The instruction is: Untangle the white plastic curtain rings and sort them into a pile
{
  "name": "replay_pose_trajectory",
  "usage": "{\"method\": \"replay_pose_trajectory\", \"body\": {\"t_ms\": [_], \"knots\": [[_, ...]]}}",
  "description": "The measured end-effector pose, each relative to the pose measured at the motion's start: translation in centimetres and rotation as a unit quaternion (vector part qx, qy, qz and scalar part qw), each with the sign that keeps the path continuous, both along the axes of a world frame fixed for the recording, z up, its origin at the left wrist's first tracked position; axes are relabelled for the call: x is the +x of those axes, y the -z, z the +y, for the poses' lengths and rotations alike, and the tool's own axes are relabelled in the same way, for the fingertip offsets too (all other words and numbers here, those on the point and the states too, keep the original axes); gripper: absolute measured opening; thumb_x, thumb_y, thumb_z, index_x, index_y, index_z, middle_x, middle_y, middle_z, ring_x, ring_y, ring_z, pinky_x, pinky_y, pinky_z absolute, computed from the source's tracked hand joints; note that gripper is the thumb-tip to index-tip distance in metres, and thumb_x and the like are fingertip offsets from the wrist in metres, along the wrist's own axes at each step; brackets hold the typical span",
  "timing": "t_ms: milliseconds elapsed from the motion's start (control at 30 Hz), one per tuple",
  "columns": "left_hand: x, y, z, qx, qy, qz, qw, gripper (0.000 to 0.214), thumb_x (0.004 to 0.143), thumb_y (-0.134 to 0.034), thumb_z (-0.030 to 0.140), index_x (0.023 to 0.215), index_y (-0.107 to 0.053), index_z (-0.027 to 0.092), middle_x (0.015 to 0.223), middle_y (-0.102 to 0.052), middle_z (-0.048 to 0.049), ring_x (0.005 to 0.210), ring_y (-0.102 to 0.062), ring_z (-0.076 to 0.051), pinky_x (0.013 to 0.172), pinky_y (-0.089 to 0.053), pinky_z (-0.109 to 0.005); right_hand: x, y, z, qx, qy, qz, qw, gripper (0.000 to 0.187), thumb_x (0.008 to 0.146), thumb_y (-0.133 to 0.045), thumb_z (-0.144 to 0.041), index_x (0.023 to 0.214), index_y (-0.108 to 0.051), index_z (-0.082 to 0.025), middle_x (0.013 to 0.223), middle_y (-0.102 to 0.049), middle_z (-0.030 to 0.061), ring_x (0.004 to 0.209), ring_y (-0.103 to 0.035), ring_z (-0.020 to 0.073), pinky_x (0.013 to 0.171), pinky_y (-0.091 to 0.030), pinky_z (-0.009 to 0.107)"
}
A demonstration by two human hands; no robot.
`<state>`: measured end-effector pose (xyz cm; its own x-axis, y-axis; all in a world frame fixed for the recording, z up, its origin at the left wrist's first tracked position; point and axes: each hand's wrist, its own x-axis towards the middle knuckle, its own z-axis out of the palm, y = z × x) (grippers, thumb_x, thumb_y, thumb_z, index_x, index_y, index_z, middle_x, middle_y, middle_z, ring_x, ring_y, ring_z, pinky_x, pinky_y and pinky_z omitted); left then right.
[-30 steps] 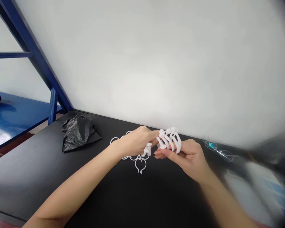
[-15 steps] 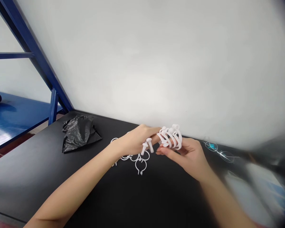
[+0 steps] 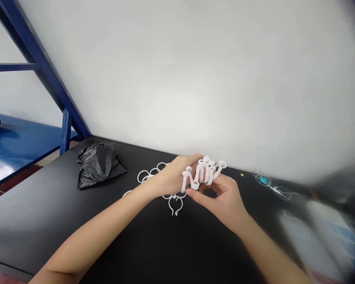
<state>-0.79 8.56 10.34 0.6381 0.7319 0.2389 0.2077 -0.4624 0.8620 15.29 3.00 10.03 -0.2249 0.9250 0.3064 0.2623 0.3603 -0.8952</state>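
A bunch of white plastic ring clips [image 3: 207, 169] sits at the fingers of my left hand [image 3: 177, 173], some seemingly looped around them. Two of the clips lie closer to its knuckles. From the right, my right hand [image 3: 221, 193] reaches in with thumb and fingertips closed on the lower part of the bunch. My left fingertips are largely hidden behind the clips. More loose ring clips [image 3: 175, 204] lie on the black table [image 3: 154, 248], partly covered by my left forearm; one near the front shows its gap between two small ends.
A crumpled black plastic bag [image 3: 97, 163] lies at the left of the table. Clear-lensed glasses [image 3: 273, 187] and blurred clear packaging [image 3: 313, 232] are on the right. A white wall [image 3: 195, 79] rises behind; a blue metal frame [image 3: 47, 75] stands at left.
My right thumb has moved left along the clips, toward those near my left knuckles. The clips have tilted and shifted, and more loose rings show behind my left wrist.
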Motion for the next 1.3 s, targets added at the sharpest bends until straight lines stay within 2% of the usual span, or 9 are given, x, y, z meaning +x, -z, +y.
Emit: {"method": "replay_pose_trajectory", "body": {"t_ms": [100, 233, 467, 633, 867, 933, 1067, 1200, 1300], "knots": [[0.2, 0.3, -0.1, 0.029, -0.032, 0.027, 0.999, 0.048, 0.078, -0.052, 0.009, 0.125, -0.052, 0.017, 0.079, -0.065, 0.0015, 0.068, -0.056, -0.013, 0.062, -0.044, -0.023, -0.4, 0.3, -0.1, -0.038, -0.015, 0.015, 0.999, 0.018, 0.071, -0.081, -0.028, 0.077, -0.068, -0.018, 0.072, -0.067, 0.0012, 0.057, -0.058, 0.0125, 0.050, -0.050, 0.025], [0.1, 0.5, -0.1, 0.099, -0.081, 0.093, 0.987, 0.053, 0.075, -0.052, 0.008, 0.127, -0.052, 0.018, 0.084, -0.067, -0.0001, 0.070, -0.058, -0.015, 0.063, -0.042, -0.025, -0.5, 0.6, -0.2, -0.064, -0.016, 0.017, 0.998, 0.017, 0.072, -0.079, -0.030, 0.075, -0.068, -0.017, 0.070, -0.068, 0.0017, 0.059, -0.060, 0.0142, 0.052, -0.051, 0.026], [-0.1, 0.9, 0.1, 0.198, -0.135, 0.244, 0.940, 0.010, 0.072, -0.056, 0.017, 0.081, -0.053, 0.020, 0.056, -0.054, 0.0044, 0.043, -0.039, -0.012, 0.047, -0.021, -0.025, -0.7, 0.6, -0.4, -0.089, 0.002, 0.036, 0.995, 0.014, 0.074, -0.077, -0.028, 0.069, -0.069, -0.017, 0.066, -0.067, 0.0021, 0.058, -0.064, 0.0170, 0.058, -0.057, 0.031], [0.3, 1.5, 0.2, 0.240, -0.174, 0.251, 0.922, 0.014, 0.074, -0.056, 0.015, 0.086, -0.053, 0.020, 0.053, -0.048, 0.0060, 0.041, -0.033, -0.011, 0.046, -0.018, -0.025, -1.2, 1.0, -0.7, -0.101, 0.032, 0.062, 0.992, 0.018, 0.071, -0.080, -0.032, 0.074, -0.071, -0.017, 0.071, -0.072, 0.0048, 0.061, -0.067, 0.0189, 0.058, -0.058, 0.031], [-0.3, -0.3, -0.1, 0.122, -0.082, 0.124, 0.981, 0.026, 0.081, -0.050, 0.006, 0.103, -0.058, 0.017, 0.067, -0.059, 0.0039, 0.054, -0.047, -0.009, 0.051, -0.034, -0.020, -0.6, 1.0, 0.2, -0.112, 0.018, 0.130, 0.985, 0.020, 0.065, -0.086, -0.028, 0.074, -0.072, -0.017, 0.070, -0.069, 0.0012, 0.055, -0.060, 0.0119, 0.050, -0.056, 0.024], [-0.6, -1.0, -0.2, 0.134, -0.065, 0.100, 0.984, 0.020, 0.086, -0.046, 0.007, 0.096, -0.060, 0.016, 0.073, -0.060, 0.0019, 0.059, -0.049, -0.009, 0.055, -0.037, -0.020, 0.1, 0.5, 0.6, -0.099, 0.030, 0.131, 0.986, 0.021, 0.065, -0.087, -0.028, 0.074, -0.072, -0.017, 0.073, -0.069, 0.0017, 0.057, -0.061, 0.0121, 0.050, -0.057, 0.024], [-0.8, -1.2, -0.1, 0.237, -0.041, 0.150, 0.959, 0.023, 0.096, -0.039, 0.012, 0.078, -0.054, 0.014, 0.074, -0.053, -0.0001, 0.058, -0.043, -0.009, 0.055, -0.035, -0.022, 0.9, -0.5, 1.0, -0.103, 0.029, 0.110, 0.988, 0.024, 0.067, -0.085, -0.035, 0.072, -0.071, -0.016, 0.067, -0.067, 0.0015, 0.055, -0.061, 0.0129, 0.051, -0.058, 0.026], [-0.8, -0.3, 0.2, 0.309, -0.024, 0.223, 0.924, 0.020, 0.096, -0.036, 0.011, 0.082, -0.051, 0.014, 0.075, -0.052, 0.0002, 0.052, -0.038, -0.009, 0.050, -0.030, -0.023, 1.1, -0.8, 0.9, -0.122, -0.016, 0.107, 0.987, 0.029, 0.076, -0.077, -0.042, 0.070, -0.070, -0.015, 0.063, -0.065, 0.0013, 0.051, -0.060, 0.0116, 0.050, -0.058, 0.026], [-0.8, 0.4, 0.5, 0.341, -0.038, 0.210, 0.915, 0.019, 0.095, -0.036, 0.011, 0.081, -0.048, 0.016, 0.071, -0.050, 0.0015, 0.048, -0.031, -0.008, 0.046, -0.025, -0.023, 1.2, -0.6, 0.7, -0.113, -0.044, 0.112, 0.986, 0.026, 0.081, -0.073, -0.040, 0.071, -0.072, -0.016, 0.068, -0.068, 0.0033, 0.055, -0.062, 0.0125, 0.052, -0.058, 0.026]]}}
